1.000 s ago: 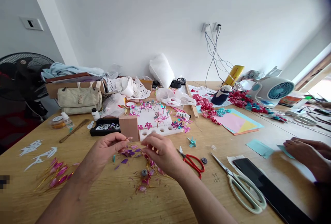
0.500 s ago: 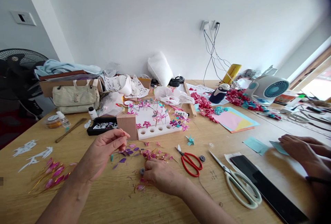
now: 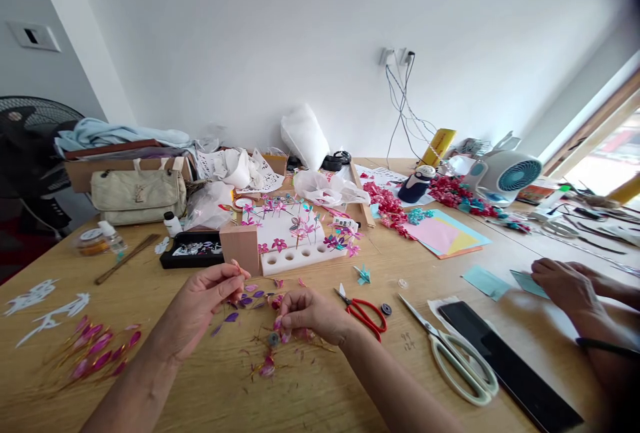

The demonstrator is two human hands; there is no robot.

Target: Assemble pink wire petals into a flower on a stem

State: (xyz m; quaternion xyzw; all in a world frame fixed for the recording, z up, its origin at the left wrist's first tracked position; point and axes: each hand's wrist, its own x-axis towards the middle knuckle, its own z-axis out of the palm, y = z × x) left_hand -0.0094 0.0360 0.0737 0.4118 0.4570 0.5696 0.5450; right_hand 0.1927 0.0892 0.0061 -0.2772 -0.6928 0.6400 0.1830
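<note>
My left hand (image 3: 213, 296) is raised over the table with thumb and fingers pinched together; whatever is between the tips is too small to make out. Beside it, my right hand (image 3: 313, 316) pinches a pink petal (image 3: 278, 328) at its fingertips. A small grey spool (image 3: 273, 339) lies just below that petal. Purple petals (image 3: 231, 318) are scattered between and behind my hands. Nearer to me lies another pink petal (image 3: 267, 366) among thin bits of wire. To the left is a bunch of magenta petals on gold wires (image 3: 100, 353).
Red-handled scissors (image 3: 367, 316), white-handled scissors (image 3: 463, 366) and a black phone-like slab (image 3: 505, 360) lie to the right. Farther right, another person's hands (image 3: 565, 290) hold blue paper. Behind my hands stand a wooden block (image 3: 240, 250) and a white holed rack (image 3: 305, 258) with wire flowers.
My right hand has lifted slightly from the pink pile and now pinches a petal. My left hand stays pinched, and the view has shifted a little.
</note>
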